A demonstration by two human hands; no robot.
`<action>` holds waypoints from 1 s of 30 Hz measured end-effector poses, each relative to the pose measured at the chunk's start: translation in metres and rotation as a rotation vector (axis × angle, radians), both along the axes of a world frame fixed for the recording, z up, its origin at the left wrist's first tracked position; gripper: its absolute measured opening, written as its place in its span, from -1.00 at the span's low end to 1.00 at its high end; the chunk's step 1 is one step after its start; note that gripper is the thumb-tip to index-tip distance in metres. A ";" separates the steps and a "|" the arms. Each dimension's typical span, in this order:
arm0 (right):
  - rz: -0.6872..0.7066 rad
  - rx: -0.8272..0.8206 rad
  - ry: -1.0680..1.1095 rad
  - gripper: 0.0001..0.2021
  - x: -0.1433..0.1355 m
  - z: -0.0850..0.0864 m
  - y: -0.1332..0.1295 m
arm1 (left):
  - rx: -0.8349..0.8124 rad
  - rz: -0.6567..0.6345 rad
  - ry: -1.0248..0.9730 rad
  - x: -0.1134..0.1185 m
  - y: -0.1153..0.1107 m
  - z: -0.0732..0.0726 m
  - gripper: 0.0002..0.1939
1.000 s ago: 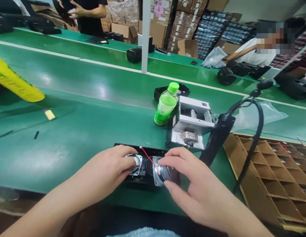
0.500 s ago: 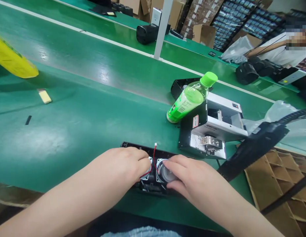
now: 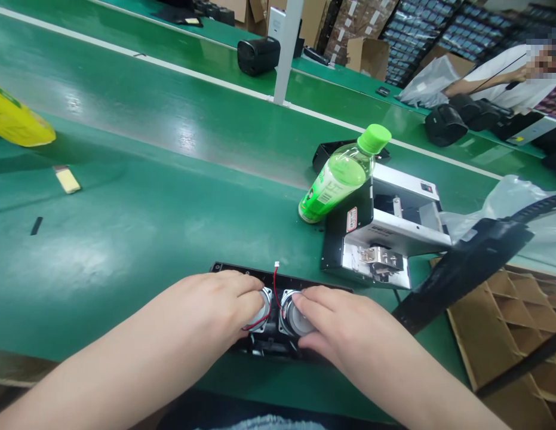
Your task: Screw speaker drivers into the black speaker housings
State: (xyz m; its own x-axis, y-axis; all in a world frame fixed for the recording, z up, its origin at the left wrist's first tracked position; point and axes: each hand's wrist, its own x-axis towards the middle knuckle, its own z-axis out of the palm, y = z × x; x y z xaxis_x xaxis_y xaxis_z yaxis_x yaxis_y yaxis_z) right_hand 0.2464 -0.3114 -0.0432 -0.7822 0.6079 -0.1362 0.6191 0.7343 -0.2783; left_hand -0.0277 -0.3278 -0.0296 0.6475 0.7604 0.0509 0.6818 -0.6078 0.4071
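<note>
A long black speaker housing [image 3: 271, 348] lies on the green table near its front edge. Two round speaker drivers with metal frames sit in it side by side. My left hand [image 3: 230, 301] has its fingers curled round the left speaker driver [image 3: 262, 310]. The right speaker driver [image 3: 298, 316] is between the thumb and fingers of my right hand [image 3: 334, 316]. A thin red wire [image 3: 276, 283] with a small white connector [image 3: 276, 264] rises between the drivers and runs across the left one. My hands cover both ends of the housing in part.
A green-capped bottle [image 3: 338, 179] stands beside a black and silver machine [image 3: 394, 239] at right. A cardboard divider box [image 3: 479, 334] is at lower right. Far left are a yellow bag [image 3: 20, 119] and a yellow pad [image 3: 67, 179]. Across the bench a person [image 3: 506, 71] handles plastic.
The view has shifted slightly, so the bench things sit a little further left. Both hands stay on the drivers; slightly more of the left driver shows.
</note>
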 end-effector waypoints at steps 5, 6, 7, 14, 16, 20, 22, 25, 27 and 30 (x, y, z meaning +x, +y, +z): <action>0.016 0.011 0.055 -0.49 0.003 -0.005 0.001 | -0.019 0.012 0.023 -0.005 -0.004 -0.006 -0.64; 0.015 0.011 0.063 -0.49 0.003 -0.005 0.000 | -0.014 0.019 0.025 -0.007 -0.006 -0.009 -0.62; 0.012 0.015 0.071 -0.49 0.003 -0.006 -0.001 | -0.010 0.023 0.024 -0.010 -0.009 -0.012 -0.59; -0.007 0.014 0.088 -0.49 0.003 -0.007 -0.004 | 0.015 0.012 -0.010 -0.014 -0.014 -0.016 -0.59; -0.005 0.004 0.079 -0.51 0.003 -0.007 -0.003 | 0.011 0.009 -0.002 -0.012 -0.014 -0.015 -0.61; -0.003 -0.001 0.061 -0.52 0.004 -0.010 -0.003 | -0.001 0.023 0.008 -0.010 -0.013 -0.017 -0.63; 0.000 -0.001 0.060 -0.52 0.004 -0.011 -0.003 | 0.008 0.016 0.001 -0.010 -0.011 -0.018 -0.65; -0.001 0.004 0.062 -0.52 0.003 -0.012 -0.002 | 0.041 -0.006 -0.006 -0.012 -0.007 -0.018 -0.74; -0.007 0.005 0.065 -0.50 0.002 -0.012 0.000 | 0.064 0.004 -0.016 -0.014 -0.006 -0.017 -0.75; -0.018 -0.001 0.081 -0.49 0.002 -0.011 0.001 | 0.060 0.045 -0.029 -0.017 -0.008 -0.016 -0.72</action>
